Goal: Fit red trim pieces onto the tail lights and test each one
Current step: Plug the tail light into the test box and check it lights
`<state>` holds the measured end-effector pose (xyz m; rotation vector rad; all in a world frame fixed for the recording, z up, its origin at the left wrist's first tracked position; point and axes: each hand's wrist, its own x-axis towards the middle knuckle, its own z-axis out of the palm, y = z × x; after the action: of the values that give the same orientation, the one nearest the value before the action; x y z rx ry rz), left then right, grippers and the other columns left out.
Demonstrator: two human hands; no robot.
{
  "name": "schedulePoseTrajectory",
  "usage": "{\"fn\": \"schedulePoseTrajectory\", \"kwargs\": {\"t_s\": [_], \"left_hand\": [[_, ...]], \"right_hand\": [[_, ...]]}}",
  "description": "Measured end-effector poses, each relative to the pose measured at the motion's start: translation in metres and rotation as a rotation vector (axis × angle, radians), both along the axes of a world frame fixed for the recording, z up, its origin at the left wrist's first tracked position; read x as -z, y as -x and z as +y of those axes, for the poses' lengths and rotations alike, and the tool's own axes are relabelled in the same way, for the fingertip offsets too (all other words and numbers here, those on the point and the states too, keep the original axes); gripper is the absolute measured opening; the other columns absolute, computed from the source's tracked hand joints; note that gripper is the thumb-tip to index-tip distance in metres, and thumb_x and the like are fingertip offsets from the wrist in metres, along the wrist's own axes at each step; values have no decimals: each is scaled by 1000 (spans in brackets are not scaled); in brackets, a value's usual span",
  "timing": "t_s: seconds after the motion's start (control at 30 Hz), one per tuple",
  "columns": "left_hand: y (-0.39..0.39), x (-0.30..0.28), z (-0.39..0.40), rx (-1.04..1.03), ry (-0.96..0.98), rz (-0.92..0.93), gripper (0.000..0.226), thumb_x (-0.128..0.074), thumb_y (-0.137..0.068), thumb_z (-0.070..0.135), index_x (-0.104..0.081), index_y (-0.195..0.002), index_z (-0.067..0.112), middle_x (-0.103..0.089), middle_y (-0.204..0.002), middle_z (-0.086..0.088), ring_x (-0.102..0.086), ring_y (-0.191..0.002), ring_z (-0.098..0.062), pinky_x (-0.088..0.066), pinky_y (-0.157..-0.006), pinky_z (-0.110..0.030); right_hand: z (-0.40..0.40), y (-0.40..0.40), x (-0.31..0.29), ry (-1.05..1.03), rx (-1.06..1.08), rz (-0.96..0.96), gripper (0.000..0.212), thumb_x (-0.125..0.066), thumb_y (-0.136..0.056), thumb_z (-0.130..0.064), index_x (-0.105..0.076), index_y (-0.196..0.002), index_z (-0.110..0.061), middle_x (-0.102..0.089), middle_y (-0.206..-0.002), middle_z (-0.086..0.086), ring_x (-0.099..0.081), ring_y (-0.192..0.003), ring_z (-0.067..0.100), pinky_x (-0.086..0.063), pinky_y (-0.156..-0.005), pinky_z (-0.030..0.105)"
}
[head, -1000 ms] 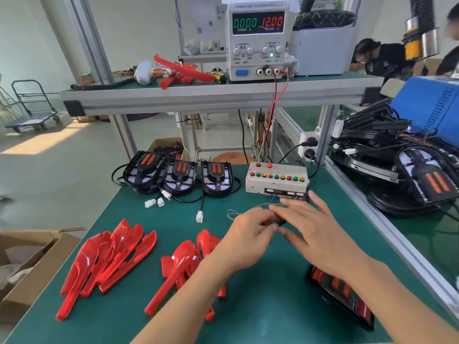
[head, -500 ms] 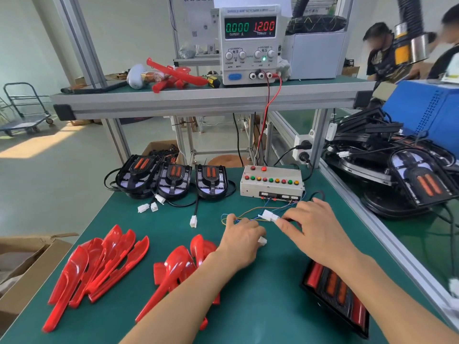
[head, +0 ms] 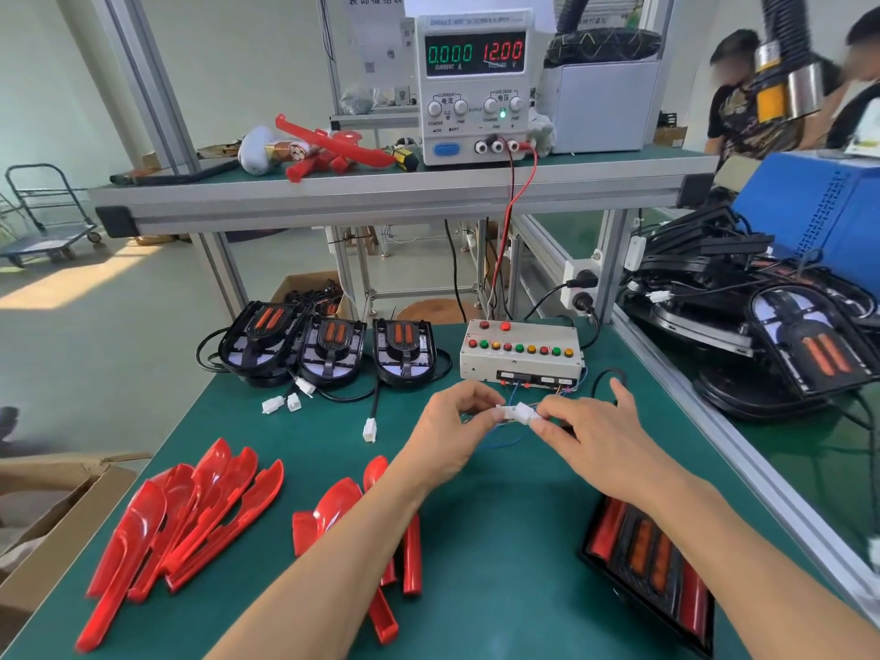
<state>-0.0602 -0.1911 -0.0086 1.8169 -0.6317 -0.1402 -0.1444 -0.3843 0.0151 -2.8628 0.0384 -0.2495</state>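
My left hand (head: 452, 433) and my right hand (head: 590, 431) meet over the green table (head: 500, 540), each pinching one half of a white wire connector (head: 516, 413) in front of the tester box (head: 521, 357). Thin coloured wires run from the connector to the box. A tail light (head: 650, 569) with red trim lies face up under my right forearm. Two piles of loose red trim pieces lie to the left, one pile (head: 185, 521) near the table edge and another pile (head: 362, 516) partly hidden by my left arm. Three black tail lights (head: 328, 347) stand at the back left.
A power supply (head: 476, 83) reading 12.00 V sits on the upper shelf (head: 390, 192), its red lead dropping toward the tester. More tail lights (head: 781, 335) are heaped on the bench to the right. A cardboard box (head: 43, 526) stands left of the table. People work at the back right.
Both hands have lifted from the table toward the tester box. The two white connector halves, apart half a second ago, now sit end to end between my fingers.
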Motion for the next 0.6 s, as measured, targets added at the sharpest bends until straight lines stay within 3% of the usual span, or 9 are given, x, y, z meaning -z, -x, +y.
{"fn": "schedulePoseTrajectory", "kwargs": {"t_s": [0.4, 0.5, 0.6], "left_hand": [[4, 1, 6, 37, -13, -58, 16, -70, -93, 21, -70, -89, 36, -75, -90, 13, -68, -88, -2, -48, -82, -12], [5, 2, 8, 56, -34, -27, 21, -64, -97, 18, -73, -95, 35, -76, -93, 11, -65, -84, -2, -48, -81, -17], [5, 3, 10, 114, -130, -114, 27, -63, -94, 12, -71, -112, 30, -74, -103, 19, -64, -102, 7, -42, -97, -9]], "right_hand": [[0, -2, -6, -16, -58, 126, 34, -39, -107, -46, -47, -77, -34, -54, -78, -13, -53, -90, 2, 5, -123, 54], [1, -3, -7, -12, -47, 116, 34, -40, -107, -46, -47, -76, -35, -56, -78, -12, -53, -90, 2, 4, -124, 54], [-1, -4, -8, -36, -33, 128, 33, -40, -107, -47, -48, -76, -37, -59, -80, -11, -54, -93, 4, 4, -124, 54]]}}
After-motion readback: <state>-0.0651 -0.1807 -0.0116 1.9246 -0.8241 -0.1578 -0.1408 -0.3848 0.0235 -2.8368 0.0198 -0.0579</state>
